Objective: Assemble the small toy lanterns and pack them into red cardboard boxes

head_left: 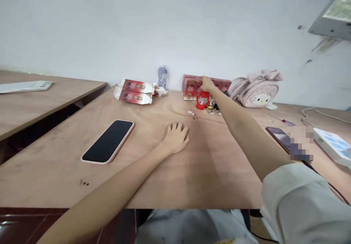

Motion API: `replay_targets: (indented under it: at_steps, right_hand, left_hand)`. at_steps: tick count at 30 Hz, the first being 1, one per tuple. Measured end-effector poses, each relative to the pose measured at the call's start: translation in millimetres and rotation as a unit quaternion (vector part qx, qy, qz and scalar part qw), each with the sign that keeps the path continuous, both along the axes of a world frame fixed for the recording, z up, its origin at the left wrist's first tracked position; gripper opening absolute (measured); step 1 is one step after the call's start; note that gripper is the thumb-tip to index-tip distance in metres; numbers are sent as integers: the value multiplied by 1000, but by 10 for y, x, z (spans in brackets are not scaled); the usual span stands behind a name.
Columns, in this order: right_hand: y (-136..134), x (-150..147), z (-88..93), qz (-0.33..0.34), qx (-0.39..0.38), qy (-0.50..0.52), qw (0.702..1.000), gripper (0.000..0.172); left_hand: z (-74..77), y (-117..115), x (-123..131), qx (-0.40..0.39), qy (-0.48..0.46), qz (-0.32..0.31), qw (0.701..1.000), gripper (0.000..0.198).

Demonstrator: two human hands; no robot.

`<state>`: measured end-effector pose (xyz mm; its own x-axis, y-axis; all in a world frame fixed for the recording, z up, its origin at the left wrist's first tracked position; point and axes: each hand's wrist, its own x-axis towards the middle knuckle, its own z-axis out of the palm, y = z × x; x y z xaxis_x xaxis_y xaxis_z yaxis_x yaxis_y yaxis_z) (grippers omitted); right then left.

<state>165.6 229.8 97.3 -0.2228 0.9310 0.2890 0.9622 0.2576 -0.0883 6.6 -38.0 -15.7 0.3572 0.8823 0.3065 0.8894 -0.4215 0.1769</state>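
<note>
My left hand lies palm down on the wooden table, fingers spread, with nothing in it. My right arm stretches to the back of the table. There my right hand is closed around the top of a small red lantern with a clear middle; its fingertips are partly hidden. Directly behind it stands a row of red printed boxes. Beside the lantern are some small dark and gold items, partly covered by my forearm. Small white pieces lie in front.
Flattened red-and-white cartons and a clear bottle are at the back left. A phone lies left. To the right are a pink bag, a screwdriver, another phone and a white box.
</note>
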Motion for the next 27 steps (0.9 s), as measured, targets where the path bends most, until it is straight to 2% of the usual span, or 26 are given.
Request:
replay_targets:
  at_steps: [5, 8, 10, 13, 15, 18, 20, 21, 22, 24, 26, 27]
  right_hand:
    - [-122, 67, 59, -11, 57, -22, 998, 46]
    - [-309, 109, -27, 11, 104, -80, 991, 45]
    - [-434, 128, -125, 44, 99, -134, 985, 46]
    - [-570, 136, -222, 65, 98, -143, 983, 41]
    - [-647, 130, -207, 78, 109, -130, 982, 40]
    - [-818, 98, -119, 147, 179, -22, 973, 36]
    - [-1005, 50, -111, 180, 234, 151, 943, 34]
    - [-1123, 17, -145, 195, 235, 251, 919, 36]
    - [-1254, -20, -210, 209, 209, 344, 891, 39]
    - [-1535, -94, -428, 248, 69, 470, 844, 42]
    - [-1798, -156, -715, 276, -89, 535, 794, 40]
    - [-1908, -179, -858, 279, -150, 562, 764, 37]
  left_hand:
    - [19, -3, -1, -5, 3, -5, 1000, 38]
    - [15, 0, 2, 1, -6, -5, 1000, 36]
    - [7, 3, 4, 6, 3, 0, 1000, 36]
    - [4, 1, 2, 5, 13, 3, 1000, 37]
    - [14, -4, -2, 2, 5, -2, 1000, 36]
    - [29, -2, -9, -14, -3, 0, 1000, 39]
    - [19, 20, -16, -27, -26, 13, 999, 52]
    - [6, 36, -21, -31, -52, 23, 998, 62]
    - [-11, 54, -26, -30, -90, 29, 995, 74]
    - [-43, 85, -38, -1, -193, 17, 981, 94]
    - [-53, 92, -52, 69, -285, -55, 955, 100]
    - [-45, 83, -57, 104, -305, -104, 941, 97]
